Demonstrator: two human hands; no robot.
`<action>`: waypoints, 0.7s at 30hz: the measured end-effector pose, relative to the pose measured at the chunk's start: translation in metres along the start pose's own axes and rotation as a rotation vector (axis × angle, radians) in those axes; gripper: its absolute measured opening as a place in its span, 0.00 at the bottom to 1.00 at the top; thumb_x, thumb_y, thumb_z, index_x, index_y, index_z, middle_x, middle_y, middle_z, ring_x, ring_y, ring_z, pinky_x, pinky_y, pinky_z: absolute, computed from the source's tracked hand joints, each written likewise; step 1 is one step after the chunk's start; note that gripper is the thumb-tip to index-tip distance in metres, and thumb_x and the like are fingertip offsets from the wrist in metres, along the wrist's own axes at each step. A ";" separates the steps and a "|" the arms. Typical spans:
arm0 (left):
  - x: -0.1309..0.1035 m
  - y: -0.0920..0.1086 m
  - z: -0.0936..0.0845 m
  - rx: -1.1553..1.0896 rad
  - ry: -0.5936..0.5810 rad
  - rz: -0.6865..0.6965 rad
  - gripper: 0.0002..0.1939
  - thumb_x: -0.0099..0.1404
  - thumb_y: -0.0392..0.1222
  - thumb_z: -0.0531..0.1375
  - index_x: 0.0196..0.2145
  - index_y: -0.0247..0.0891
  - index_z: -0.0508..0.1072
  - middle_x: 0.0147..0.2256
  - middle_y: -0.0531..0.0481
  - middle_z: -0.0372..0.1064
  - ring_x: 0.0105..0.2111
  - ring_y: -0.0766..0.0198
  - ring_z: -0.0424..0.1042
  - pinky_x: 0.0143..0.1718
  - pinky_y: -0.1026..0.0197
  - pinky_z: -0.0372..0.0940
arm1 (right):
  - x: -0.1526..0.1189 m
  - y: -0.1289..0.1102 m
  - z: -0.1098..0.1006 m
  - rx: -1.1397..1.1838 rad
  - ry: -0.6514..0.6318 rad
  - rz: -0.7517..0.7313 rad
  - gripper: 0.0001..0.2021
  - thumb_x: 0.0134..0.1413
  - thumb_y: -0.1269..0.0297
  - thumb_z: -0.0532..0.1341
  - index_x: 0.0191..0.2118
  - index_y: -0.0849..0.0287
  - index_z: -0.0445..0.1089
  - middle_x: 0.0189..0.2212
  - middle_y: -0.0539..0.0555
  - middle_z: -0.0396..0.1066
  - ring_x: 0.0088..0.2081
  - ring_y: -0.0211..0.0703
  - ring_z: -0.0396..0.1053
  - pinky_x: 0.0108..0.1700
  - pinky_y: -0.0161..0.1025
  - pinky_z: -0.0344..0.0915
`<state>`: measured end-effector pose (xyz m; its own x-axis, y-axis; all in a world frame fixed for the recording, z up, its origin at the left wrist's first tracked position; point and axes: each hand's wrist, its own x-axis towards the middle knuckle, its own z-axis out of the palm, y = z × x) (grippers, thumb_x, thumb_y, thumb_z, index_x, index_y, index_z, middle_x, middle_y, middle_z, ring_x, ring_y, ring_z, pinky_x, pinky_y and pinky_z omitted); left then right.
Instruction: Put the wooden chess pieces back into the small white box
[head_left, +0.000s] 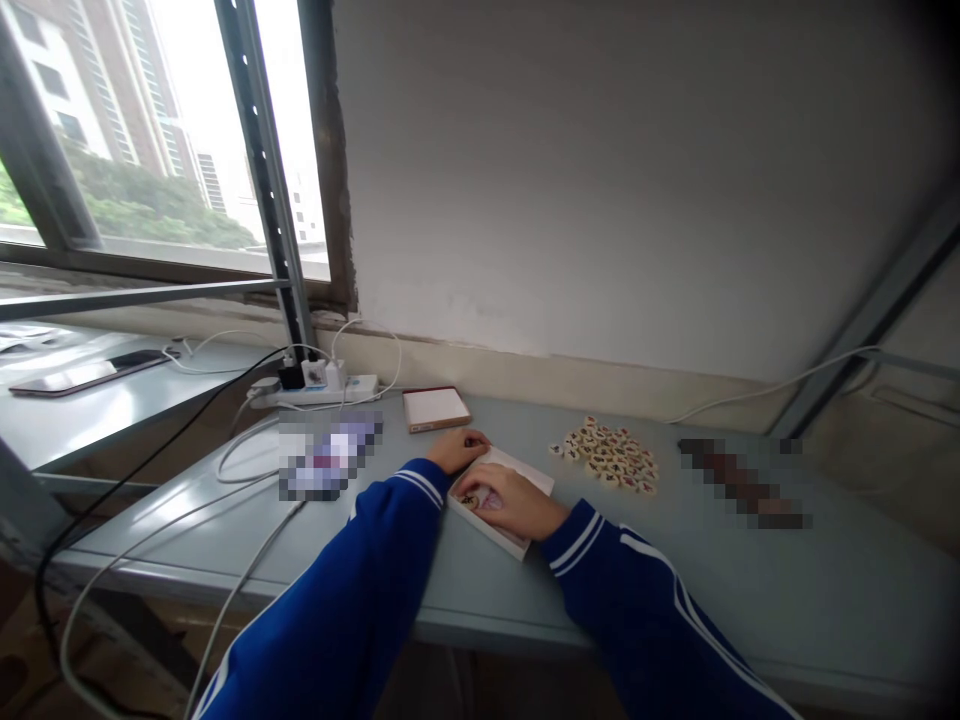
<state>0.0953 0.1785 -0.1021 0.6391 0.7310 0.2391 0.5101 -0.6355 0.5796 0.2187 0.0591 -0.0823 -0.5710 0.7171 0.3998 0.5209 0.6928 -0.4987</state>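
A shallow white box point(516, 543) lies open on the grey desk, between my two hands. My left hand point(457, 450) rests at the box's far left edge, its fingers curled; what they hold, if anything, is hidden. Over the left part of the box, my right hand point(511, 500) has its fingers bent down around a round wooden piece point(470, 501) with a dark mark. Something pale and pinkish shows under that palm. To the right is a loose heap of round pieces point(611, 455) with red and dark marks.
A box lid point(436, 409) lies behind my left hand. A power strip point(322, 391) with plugs and cables is at the back left, near a blurred phone-like object point(331, 456). At the right lies a blurred dark, reddish object point(742, 483). Behind the desk point(480, 622) stands a wall.
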 end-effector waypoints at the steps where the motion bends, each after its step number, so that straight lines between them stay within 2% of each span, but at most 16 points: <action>1: 0.000 0.000 0.000 -0.003 0.002 -0.005 0.15 0.58 0.44 0.52 0.36 0.35 0.74 0.34 0.48 0.70 0.33 0.61 0.66 0.36 0.64 0.59 | 0.000 0.001 -0.001 0.007 0.005 0.010 0.10 0.43 0.72 0.61 0.36 0.58 0.68 0.36 0.50 0.70 0.40 0.39 0.65 0.45 0.35 0.60; 3: -0.001 0.001 -0.001 -0.005 0.002 -0.013 0.15 0.58 0.45 0.52 0.36 0.35 0.74 0.34 0.48 0.70 0.34 0.61 0.66 0.36 0.64 0.59 | 0.000 0.005 -0.004 0.013 0.054 0.039 0.09 0.44 0.70 0.61 0.36 0.58 0.68 0.35 0.50 0.69 0.38 0.38 0.65 0.43 0.35 0.60; 7: -0.001 0.000 -0.001 -0.005 0.004 -0.004 0.16 0.58 0.46 0.52 0.36 0.35 0.74 0.34 0.48 0.70 0.33 0.61 0.66 0.35 0.63 0.59 | -0.001 0.025 -0.019 -0.024 0.317 0.162 0.12 0.50 0.65 0.58 0.43 0.58 0.65 0.38 0.52 0.68 0.36 0.35 0.65 0.39 0.33 0.61; 9: -0.001 -0.001 -0.001 -0.010 0.005 0.002 0.16 0.58 0.45 0.52 0.36 0.35 0.74 0.33 0.48 0.70 0.32 0.61 0.66 0.35 0.63 0.59 | -0.004 0.039 -0.030 -0.106 0.395 0.253 0.11 0.52 0.64 0.55 0.42 0.60 0.65 0.38 0.53 0.67 0.34 0.35 0.65 0.37 0.33 0.61; 13: 0.000 -0.002 -0.001 -0.047 0.002 0.032 0.15 0.58 0.45 0.52 0.34 0.34 0.74 0.32 0.48 0.70 0.32 0.62 0.66 0.34 0.64 0.58 | -0.016 0.061 -0.044 -0.479 0.294 0.426 0.08 0.51 0.65 0.56 0.37 0.57 0.69 0.36 0.53 0.69 0.37 0.40 0.64 0.43 0.40 0.56; 17: 0.001 -0.002 -0.001 -0.083 -0.009 0.024 0.16 0.57 0.46 0.52 0.34 0.34 0.73 0.32 0.48 0.70 0.32 0.62 0.66 0.34 0.63 0.57 | -0.022 0.063 -0.049 -0.725 0.170 0.559 0.07 0.50 0.66 0.56 0.33 0.53 0.72 0.36 0.52 0.70 0.42 0.46 0.61 0.47 0.48 0.50; 19: 0.001 -0.003 -0.001 -0.083 -0.019 0.018 0.16 0.57 0.47 0.52 0.34 0.34 0.73 0.32 0.48 0.70 0.32 0.61 0.66 0.34 0.63 0.57 | -0.026 0.059 -0.055 -0.756 0.191 0.572 0.08 0.50 0.66 0.56 0.34 0.52 0.72 0.40 0.52 0.69 0.44 0.47 0.60 0.47 0.48 0.49; 21: 0.000 -0.003 -0.002 -0.080 -0.026 0.007 0.17 0.57 0.48 0.52 0.35 0.35 0.73 0.32 0.48 0.70 0.32 0.61 0.66 0.34 0.63 0.58 | -0.037 0.058 -0.071 -0.766 0.295 0.571 0.10 0.50 0.65 0.56 0.39 0.51 0.70 0.45 0.52 0.66 0.46 0.46 0.59 0.48 0.47 0.49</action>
<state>0.0929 0.1809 -0.1025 0.6575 0.7193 0.2241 0.4584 -0.6180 0.6387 0.3149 0.0782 -0.0717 0.0186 0.8760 0.4820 0.9958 0.0268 -0.0870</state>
